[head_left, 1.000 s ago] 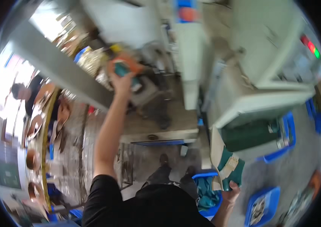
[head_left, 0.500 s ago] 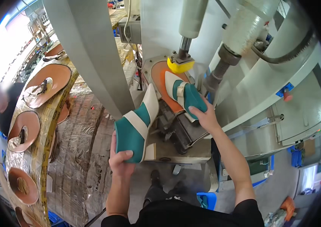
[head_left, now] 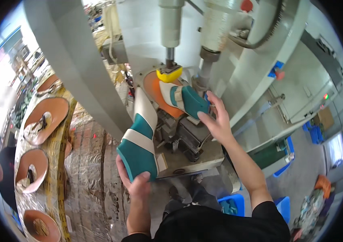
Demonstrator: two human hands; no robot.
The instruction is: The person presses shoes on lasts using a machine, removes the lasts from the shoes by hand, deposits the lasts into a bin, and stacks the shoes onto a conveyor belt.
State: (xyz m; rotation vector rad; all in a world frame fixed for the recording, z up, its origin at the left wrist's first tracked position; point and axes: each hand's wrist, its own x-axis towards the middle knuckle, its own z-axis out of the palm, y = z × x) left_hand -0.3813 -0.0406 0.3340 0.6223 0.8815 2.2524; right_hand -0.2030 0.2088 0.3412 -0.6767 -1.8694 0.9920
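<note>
Gripping one shoe [head_left: 139, 155] by its teal end with the left fingers [head_left: 144, 175], with its white tip directed away from them. Holding the right fingers [head_left: 207, 119] open, with thumb and forefinger parted at the teal end of the other shoe [head_left: 195, 101]; perhaps touching it, but hard to tell. Just ahead of the right fingers for that other shoe, over an orange pad [head_left: 173, 111], with its white tip near a yellow block [head_left: 169, 75] on the press [head_left: 171, 30]. Far left of the left fingers, along a plastic-wrapped surface [head_left: 90, 169]: brown pieces [head_left: 59, 109].

Probably engaged in placing the other shoe under the block. Calling next, by this judgement, for checking its lie on the pad, then taking the right fingers well clear before any pressing.
</note>
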